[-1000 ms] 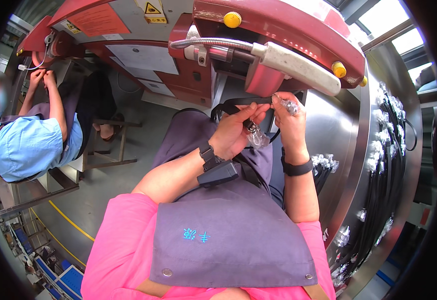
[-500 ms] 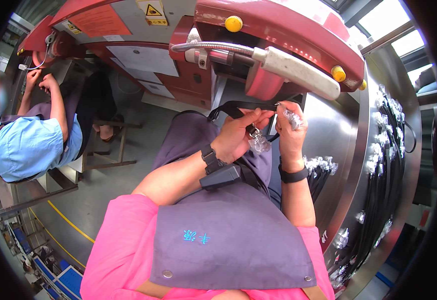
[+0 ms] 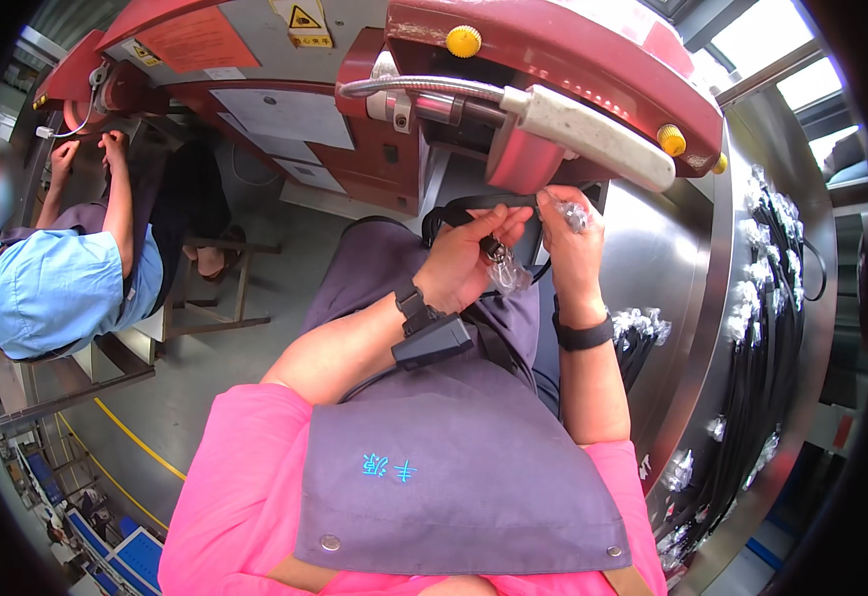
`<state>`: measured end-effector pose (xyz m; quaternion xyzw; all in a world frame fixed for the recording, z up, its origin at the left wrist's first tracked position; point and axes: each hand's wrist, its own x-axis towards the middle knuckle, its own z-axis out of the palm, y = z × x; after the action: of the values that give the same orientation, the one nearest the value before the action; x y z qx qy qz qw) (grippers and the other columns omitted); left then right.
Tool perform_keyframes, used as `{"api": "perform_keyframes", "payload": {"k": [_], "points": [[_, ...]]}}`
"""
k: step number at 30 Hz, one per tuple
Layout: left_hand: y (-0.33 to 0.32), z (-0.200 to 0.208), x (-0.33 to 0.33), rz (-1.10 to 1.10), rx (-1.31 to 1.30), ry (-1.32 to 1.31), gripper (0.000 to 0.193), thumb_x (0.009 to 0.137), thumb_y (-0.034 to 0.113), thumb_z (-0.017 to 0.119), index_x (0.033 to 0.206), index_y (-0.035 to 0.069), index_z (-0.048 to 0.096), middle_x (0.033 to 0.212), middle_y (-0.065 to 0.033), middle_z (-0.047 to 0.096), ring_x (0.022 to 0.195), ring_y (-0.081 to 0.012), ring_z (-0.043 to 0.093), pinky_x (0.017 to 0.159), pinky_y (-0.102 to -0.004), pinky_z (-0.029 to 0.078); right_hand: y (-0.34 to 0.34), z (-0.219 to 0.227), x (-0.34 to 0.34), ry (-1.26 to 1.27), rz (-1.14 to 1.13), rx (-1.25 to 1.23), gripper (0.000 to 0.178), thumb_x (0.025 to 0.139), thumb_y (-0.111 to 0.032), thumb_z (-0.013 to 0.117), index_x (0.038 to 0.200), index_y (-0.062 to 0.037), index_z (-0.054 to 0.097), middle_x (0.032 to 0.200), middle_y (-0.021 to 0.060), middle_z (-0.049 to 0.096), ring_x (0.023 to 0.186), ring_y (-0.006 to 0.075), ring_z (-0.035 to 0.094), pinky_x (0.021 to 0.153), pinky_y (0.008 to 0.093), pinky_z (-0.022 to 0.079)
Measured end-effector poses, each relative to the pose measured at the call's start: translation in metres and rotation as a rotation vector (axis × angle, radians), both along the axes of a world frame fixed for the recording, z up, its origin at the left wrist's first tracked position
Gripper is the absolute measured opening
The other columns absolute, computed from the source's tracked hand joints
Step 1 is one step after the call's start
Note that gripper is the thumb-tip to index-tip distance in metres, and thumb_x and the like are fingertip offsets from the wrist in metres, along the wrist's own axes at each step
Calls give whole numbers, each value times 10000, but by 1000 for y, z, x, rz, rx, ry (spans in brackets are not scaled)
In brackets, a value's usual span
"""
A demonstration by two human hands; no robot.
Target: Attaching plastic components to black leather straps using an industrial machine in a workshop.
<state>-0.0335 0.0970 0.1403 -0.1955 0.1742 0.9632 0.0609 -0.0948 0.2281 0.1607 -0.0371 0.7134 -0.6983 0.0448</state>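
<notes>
A black strap (image 3: 444,215) runs under the red machine's front and into my hands. My left hand (image 3: 457,256) is closed on it, thumb and fingers pinching. From that hand hangs a metal clasp (image 3: 495,244) with a clear plastic wrapping (image 3: 510,279) below it. My right hand (image 3: 573,260) is closed in a pinch close to the left fingertips, just below the pinkish-red roller (image 3: 523,161). Another clear plastic wrapping (image 3: 575,215) sticks out from the right fingers. What lies between the right fingertips is mostly hidden, but the strap leads toward them.
The red machine (image 3: 553,50) overhangs my hands, with a pale handle-shaped bar (image 3: 598,142) in front. Black straps (image 3: 777,288) with plastic-wrapped ends lie on the metal table (image 3: 657,258) at right. Leftward, a co-worker in a blue shirt (image 3: 67,283) sits at another machine.
My right hand has risen slightly and shifted left, closer to the roller. The stretch of strap between my hands is now less visible. The co-worker's hands have moved apart.
</notes>
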Motion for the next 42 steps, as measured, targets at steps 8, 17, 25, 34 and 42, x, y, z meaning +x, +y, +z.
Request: {"api": "perform_keyframes", "payload": {"k": [8, 17, 25, 34, 42], "points": [[2, 12, 0, 3, -29, -10, 174, 957, 109, 564, 1014, -47, 617, 1102, -176, 652, 1016, -179, 641, 932, -278, 503, 2, 5, 2, -43, -2, -24, 83, 881, -127, 688, 902, -53, 656, 676, -70, 539, 550, 9, 421, 481, 184, 321], [6, 14, 1, -40, -92, 40, 135, 941, 108, 594, 1001, -6, 635, 1090, -178, 655, 1013, -186, 647, 902, -286, 527, 11, 1, 12, 75, -17, -101, 64, 891, -103, 672, 932, -65, 640, 668, -81, 499, 532, -2, 380, 457, 179, 270], [4, 11, 1, 7, -56, 25, 144, 943, 97, 587, 992, -33, 623, 1089, -177, 652, 1025, -199, 649, 903, -286, 529, 5, 0, 11, 77, 9, -86, 72, 890, -106, 676, 945, -70, 645, 710, -80, 532, 562, -5, 397, 482, 171, 287], [1, 7, 1, 16, -16, 0, 135, 949, 81, 569, 982, -38, 623, 1084, -170, 651, 1048, -207, 641, 928, -299, 517, -1, -5, 8, 26, -16, -74, 92, 888, -120, 683, 950, -68, 640, 694, -76, 524, 543, 2, 401, 468, 176, 292], [8, 20, 0, -20, -31, 60, 125, 949, 90, 573, 983, -17, 628, 1091, -182, 650, 1053, -212, 637, 919, -294, 518, 10, -2, 9, 26, -31, -269, 63, 887, -56, 657, 945, -54, 633, 701, -53, 513, 533, 17, 397, 462, 185, 293]]}}
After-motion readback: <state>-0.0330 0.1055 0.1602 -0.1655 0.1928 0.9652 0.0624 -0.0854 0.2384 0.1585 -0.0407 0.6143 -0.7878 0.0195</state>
